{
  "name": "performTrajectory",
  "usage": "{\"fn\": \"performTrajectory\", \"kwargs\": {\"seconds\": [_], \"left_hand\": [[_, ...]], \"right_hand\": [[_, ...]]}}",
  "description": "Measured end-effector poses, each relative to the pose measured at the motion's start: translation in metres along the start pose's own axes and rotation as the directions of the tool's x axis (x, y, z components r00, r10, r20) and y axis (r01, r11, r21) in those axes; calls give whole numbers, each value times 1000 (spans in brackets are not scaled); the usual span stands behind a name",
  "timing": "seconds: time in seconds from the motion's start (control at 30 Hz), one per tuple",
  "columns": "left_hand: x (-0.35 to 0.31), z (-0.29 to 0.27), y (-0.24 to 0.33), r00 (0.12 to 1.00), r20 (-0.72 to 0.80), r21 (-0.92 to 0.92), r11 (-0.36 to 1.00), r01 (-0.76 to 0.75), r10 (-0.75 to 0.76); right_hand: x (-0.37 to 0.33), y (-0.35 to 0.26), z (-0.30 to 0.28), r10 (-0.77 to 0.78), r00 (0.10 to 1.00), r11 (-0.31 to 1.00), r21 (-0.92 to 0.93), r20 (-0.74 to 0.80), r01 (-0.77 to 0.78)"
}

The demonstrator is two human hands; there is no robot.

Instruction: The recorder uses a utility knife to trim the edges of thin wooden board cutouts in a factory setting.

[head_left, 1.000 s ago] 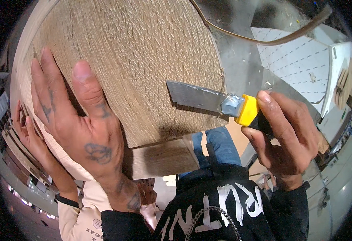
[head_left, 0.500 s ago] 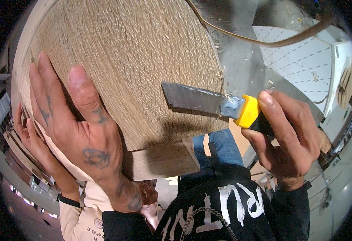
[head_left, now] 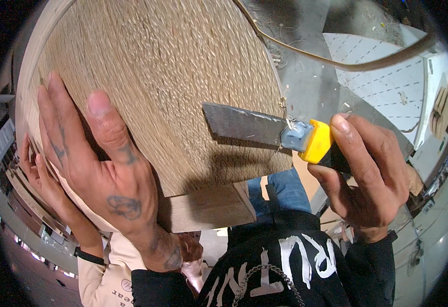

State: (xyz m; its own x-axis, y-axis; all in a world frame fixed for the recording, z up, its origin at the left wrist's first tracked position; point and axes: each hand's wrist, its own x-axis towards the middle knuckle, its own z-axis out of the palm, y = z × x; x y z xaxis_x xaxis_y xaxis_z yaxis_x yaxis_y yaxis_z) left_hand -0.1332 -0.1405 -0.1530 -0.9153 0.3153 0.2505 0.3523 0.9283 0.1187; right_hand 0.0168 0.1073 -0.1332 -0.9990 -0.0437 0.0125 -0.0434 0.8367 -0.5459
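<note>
A wood-grain panel (head_left: 147, 66) with a curved outline fills the upper left and middle. My left hand (head_left: 106, 163) lies on its left side, fingers stretched toward the pale rim and thumb apart. At the panel's right edge, my right hand (head_left: 369, 171) grips a knife (head_left: 244, 124) by its yellow and black handle, between thumb and fingers. The broad grey blade points left across the panel, and a bluish clear piece sits where blade meets handle. A thin wood-coloured edging strip (head_left: 336, 64) curves away from the panel's far right edge. Small shavings cling near the blade.
Another person's hand (head_left: 42, 176), in a beige sleeve, touches the panel's left rim. A wooden block-like piece (head_left: 203, 210) is under the near edge. On the grey floor lie shavings and a white sheet (head_left: 377, 82) with dashed lines. Wood pieces (head_left: 441, 110) lie far right.
The knife and my right hand have shifted very slightly. The edging strip hangs a little lower at the right. My left hand stays on the panel.
</note>
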Motion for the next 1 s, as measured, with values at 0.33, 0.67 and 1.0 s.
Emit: {"fn": "performTrajectory", "kwargs": {"seconds": [0.33,0.67,1.0], "left_hand": [[3,-2,-3,1000,-2,3,1000,1,-1],[4,-3,-4,1000,6,5,1000,5,-5],[-11,-1,18,997,79,73,997,9,-15]], "right_hand": [[3,-1,0,12,1000,1000,-5,-8,-12],[7,-2,0,24,1000,1000,-15,-9,-24],[14,-1,-2,14,1000,1000,-21,4,-14]]}}
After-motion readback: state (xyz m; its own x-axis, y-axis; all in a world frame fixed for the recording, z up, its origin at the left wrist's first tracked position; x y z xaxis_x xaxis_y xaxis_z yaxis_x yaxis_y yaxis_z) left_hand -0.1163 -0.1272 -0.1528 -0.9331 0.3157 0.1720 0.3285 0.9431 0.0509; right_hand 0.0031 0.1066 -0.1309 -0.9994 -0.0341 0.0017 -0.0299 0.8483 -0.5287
